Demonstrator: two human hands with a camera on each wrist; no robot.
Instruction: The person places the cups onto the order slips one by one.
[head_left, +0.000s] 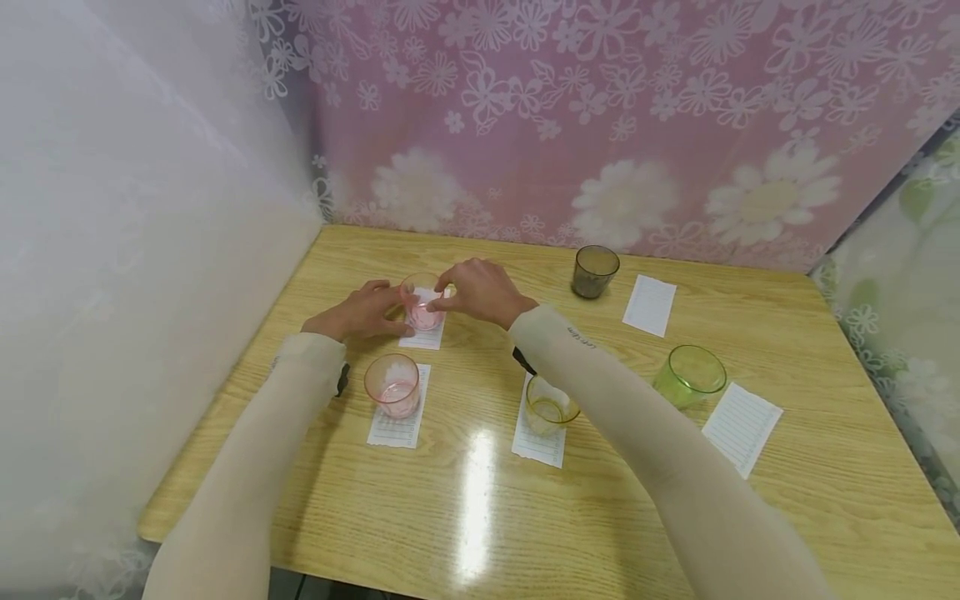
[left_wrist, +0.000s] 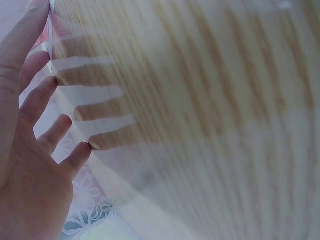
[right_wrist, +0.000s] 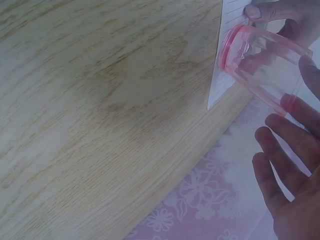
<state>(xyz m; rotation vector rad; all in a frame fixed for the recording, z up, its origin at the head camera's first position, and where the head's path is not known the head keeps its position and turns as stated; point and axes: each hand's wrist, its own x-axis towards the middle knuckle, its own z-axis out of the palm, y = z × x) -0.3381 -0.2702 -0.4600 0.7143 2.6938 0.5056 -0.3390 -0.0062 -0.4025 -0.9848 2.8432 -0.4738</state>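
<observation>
On the wooden table (head_left: pixel 435 492), the far pink cup (head_left: pixel 426 317) is stood upright on the far paper slip (head_left: pixel 427 340), beyond and to the left of the yellow cup (head_left: pixel 550 412). Its rim is pinched between the thumb and fingertips of the right hand (head_left: pixel 483 290), whose remaining fingers are held spread and clear of the cup. The left hand (head_left: pixel 363 314) is relaxed rather than clenched: its thumb is laid on the far paper slip and its other fingers are spread; whether the cup is touched by its forefinger cannot be told. To the left of the yellow cup, the near pink cup (head_left: pixel 396 396) is set on another slip (head_left: pixel 393 433). The yellow cup is placed on a slip of its own (head_left: pixel 540 450) and is partly covered by the right sleeve (head_left: pixel 607 379). Beyond the yellow cup and slightly to its right, the grey cup (head_left: pixel 592 277) is seen, with a ruled slip (head_left: pixel 650 305) laid farther right. To the yellow cup's right, the green cup (head_left: pixel 686 383) is positioned just beside a larger slip (head_left: pixel 742 429).
</observation>
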